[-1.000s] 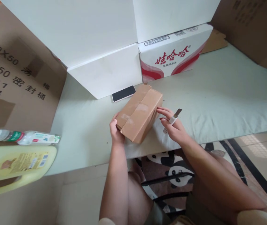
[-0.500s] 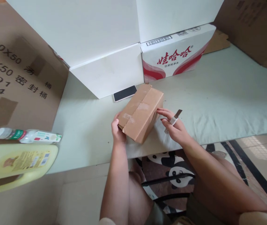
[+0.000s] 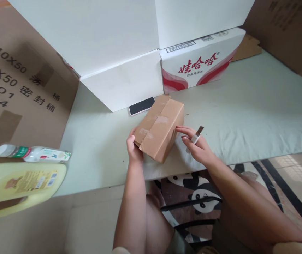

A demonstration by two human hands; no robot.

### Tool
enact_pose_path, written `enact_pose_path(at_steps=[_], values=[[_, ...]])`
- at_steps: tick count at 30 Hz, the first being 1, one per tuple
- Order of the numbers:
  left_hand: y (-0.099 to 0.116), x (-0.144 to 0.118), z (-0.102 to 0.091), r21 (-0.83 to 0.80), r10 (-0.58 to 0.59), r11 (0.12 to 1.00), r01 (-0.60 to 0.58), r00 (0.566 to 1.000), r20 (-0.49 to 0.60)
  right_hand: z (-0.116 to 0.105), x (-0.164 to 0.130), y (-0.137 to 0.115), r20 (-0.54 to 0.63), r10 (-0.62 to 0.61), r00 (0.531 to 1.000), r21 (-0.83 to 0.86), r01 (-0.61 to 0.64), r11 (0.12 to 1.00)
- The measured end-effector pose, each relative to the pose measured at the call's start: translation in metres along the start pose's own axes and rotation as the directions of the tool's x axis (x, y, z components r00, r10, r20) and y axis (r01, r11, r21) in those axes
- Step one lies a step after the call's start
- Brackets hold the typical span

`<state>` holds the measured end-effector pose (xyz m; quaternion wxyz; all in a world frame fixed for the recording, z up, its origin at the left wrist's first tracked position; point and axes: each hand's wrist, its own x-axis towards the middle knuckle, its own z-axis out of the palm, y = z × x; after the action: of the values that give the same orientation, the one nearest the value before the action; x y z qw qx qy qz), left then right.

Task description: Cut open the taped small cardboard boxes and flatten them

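A small brown cardboard box sits tilted near the table's front edge, with strips of tape along the seam of its top. Closed round its near left corner is my left hand, thumb on the edge and the other fingers hidden behind. My right hand holds a white utility knife between thumb and fingers, its blade pointing up and away to the right. The fingertips of that hand touch the box's right side.
Behind the box lies a phone. White panels and a white-red carton stand at the back. On the left are a large carton, a plastic bottle and a yellow jug.
My right hand has shifted slightly down and left along the box's side, and the knife with it. The box and my left hand have barely moved.
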<state>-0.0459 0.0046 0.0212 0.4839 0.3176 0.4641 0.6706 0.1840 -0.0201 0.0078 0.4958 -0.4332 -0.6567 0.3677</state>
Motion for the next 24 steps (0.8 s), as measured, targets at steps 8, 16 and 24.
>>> enact_pose_path(at_steps=[8, 16, 24], values=[[0.0012, -0.0013, 0.0018, -0.015, -0.015, 1.0, 0.015, 1.0, -0.015, -0.0005, -0.0004, -0.0024, 0.005, 0.02, 1.0, 0.008, -0.02, 1.0], [0.0002, -0.0009, 0.0016, -0.038, -0.006, 0.999, 0.005, 1.0, -0.031, 0.0, -0.001, 0.0002, 0.008, 0.033, 0.999, 0.018, -0.033, 0.999], [-0.0024, -0.0003, -0.0002, -0.039, -0.005, 0.999, 0.004, 1.0, -0.022, -0.0006, -0.004, -0.0002, 0.098, 0.197, 0.976, -0.034, -0.194, 0.98]])
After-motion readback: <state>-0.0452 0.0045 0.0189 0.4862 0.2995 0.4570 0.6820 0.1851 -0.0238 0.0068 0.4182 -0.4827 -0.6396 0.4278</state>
